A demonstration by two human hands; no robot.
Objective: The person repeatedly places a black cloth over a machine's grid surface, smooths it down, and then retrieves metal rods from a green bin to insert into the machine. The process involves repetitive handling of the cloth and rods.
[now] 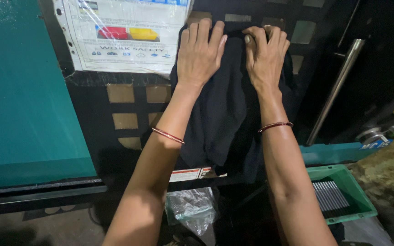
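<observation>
White laminated safety sheet (124, 34) with red and yellow pictures, left of the left hand (200, 52); red-and-white label strip (192, 173) between the forearms; blue label (375, 145) lower right of the right hand (265, 54).

Both grips, left (200, 53) and right (265, 55), lie side by side on the cloth (220, 114) hanging against the grille panel (133, 107). A posted sheet (124, 34) sits left of the left grip; a crate (343, 193) lies below the right grip, a plastic bag (192, 209) beneath both.

Pressing 2 hands, left hand (200, 54) and right hand (265, 57), flat on dark cloth (220, 114) against black grid panel (128, 116).
</observation>
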